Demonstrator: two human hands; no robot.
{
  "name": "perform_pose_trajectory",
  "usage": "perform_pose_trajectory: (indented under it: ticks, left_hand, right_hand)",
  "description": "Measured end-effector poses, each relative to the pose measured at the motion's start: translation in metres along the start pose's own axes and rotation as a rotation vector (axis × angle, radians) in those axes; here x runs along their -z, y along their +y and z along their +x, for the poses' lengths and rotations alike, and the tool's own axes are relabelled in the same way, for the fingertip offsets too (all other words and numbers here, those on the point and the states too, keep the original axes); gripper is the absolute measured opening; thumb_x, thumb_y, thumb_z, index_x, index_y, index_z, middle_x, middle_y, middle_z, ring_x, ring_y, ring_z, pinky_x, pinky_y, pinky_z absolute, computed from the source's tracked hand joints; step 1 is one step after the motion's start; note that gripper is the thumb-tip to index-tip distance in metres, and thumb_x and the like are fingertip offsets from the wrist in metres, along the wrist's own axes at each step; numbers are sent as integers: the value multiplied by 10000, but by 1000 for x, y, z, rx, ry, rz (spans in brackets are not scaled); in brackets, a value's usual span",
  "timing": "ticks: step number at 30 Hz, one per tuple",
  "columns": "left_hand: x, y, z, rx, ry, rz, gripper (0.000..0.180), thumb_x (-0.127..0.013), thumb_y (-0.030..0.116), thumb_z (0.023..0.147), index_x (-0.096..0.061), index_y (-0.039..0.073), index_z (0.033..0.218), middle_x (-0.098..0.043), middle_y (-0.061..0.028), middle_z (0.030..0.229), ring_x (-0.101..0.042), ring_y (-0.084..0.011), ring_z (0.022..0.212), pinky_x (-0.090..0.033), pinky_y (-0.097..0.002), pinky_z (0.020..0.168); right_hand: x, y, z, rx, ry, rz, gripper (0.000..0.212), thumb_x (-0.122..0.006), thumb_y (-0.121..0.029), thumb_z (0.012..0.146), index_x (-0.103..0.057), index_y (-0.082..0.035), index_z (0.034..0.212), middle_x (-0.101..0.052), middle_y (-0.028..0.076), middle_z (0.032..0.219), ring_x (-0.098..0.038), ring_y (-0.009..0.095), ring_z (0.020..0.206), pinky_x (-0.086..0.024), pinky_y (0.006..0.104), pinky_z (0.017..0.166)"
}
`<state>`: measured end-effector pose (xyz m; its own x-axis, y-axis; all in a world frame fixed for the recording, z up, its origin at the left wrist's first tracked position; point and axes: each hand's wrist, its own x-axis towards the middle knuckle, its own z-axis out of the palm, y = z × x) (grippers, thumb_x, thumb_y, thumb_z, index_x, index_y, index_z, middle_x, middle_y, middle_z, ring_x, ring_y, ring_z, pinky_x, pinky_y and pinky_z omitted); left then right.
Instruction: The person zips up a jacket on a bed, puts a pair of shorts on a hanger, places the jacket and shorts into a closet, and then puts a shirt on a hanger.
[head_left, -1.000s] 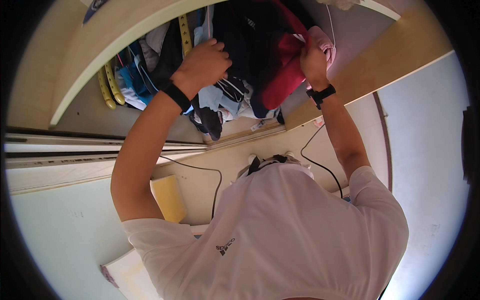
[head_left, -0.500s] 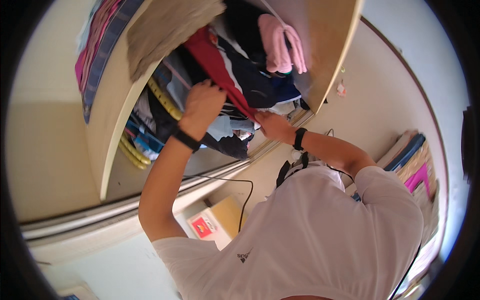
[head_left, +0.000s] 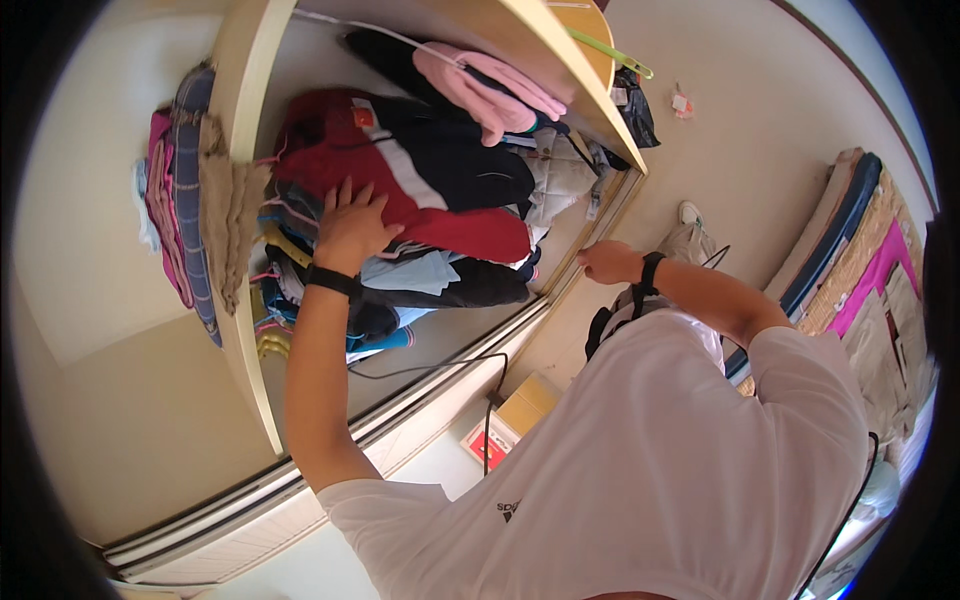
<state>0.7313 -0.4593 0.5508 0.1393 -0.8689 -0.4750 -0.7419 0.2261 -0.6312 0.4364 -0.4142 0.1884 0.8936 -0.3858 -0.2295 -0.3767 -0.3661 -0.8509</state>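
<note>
My left hand (head_left: 353, 225) lies on a red, white and navy jacket (head_left: 360, 150) hanging in the wardrobe. Its fingers are spread flat against the red cloth. Below the jacket hang a light blue garment (head_left: 412, 272) and a dark one (head_left: 480, 287), pressed close together. My right hand (head_left: 610, 262) is apart from the clothes, over the wardrobe's front edge. Its fingers are curled in, and nothing shows in them. A pink garment (head_left: 495, 90) hangs above the jacket, beside a pale puffy one (head_left: 558, 172).
Folded textiles (head_left: 185, 200) lie on the shelf left of the wooden divider (head_left: 245, 330). A sliding-door rail (head_left: 400, 400) runs along the wardrobe front. A dark cable (head_left: 440, 362) crosses it. Stacked bedding (head_left: 830, 240) stands at the right. A black bag (head_left: 636, 108) is behind the side panel.
My right hand has let go of the red cloth's edge and moved right. My left hand now rests spread on the jacket, which shows more of its front. The view has shifted.
</note>
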Motion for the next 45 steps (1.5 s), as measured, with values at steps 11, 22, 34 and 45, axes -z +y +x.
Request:
perform_pose_trajectory:
  ticks: [11, 22, 34, 45]
  left_hand:
    - [72, 21, 140, 130, -356, -39, 584, -538, 532, 955, -568, 206, 1438, -478, -81, 1547, -352, -343, 1471, -265, -561, 1178]
    - [-24, -15, 276, 87, -317, -9, 784, -465, 627, 955, -348, 159, 1574, -226, -152, 1665, -246, -320, 1524, -206, -477, 1235]
    - [-128, -93, 236, 286, -764, -247, 779, -389, 616, 990, -269, 150, 1603, -200, -133, 1674, -169, -299, 1551, -169, -459, 1253]
    - [-114, -69, 285, -264, -529, -192, 824, -632, 537, 923, -329, 146, 1582, -251, -117, 1663, -217, -296, 1536, -176, -413, 1253]
  right_hand:
    - [80, 96, -100, -138, 263, -8, 191, -583, -174, 862, -670, -45, 973, -697, 223, 890, -670, 426, 873, -527, 526, 792]
    - [40, 204, -306, -835, 913, 115, 172, -573, -106, 898, -670, -37, 1021, -709, 199, 926, -666, 425, 844, -539, 478, 770]
    - [-338, 135, -350, -1395, 1322, 1565, 261, -573, -264, 968, -658, -41, 1075, -703, 95, 847, -641, 171, 608, -515, 301, 507]
    - [-319, 47, -256, -1267, 1211, 1579, 289, -600, -243, 936, -688, 18, 1022, -725, 112, 870, -652, 159, 608, -527, 290, 547]
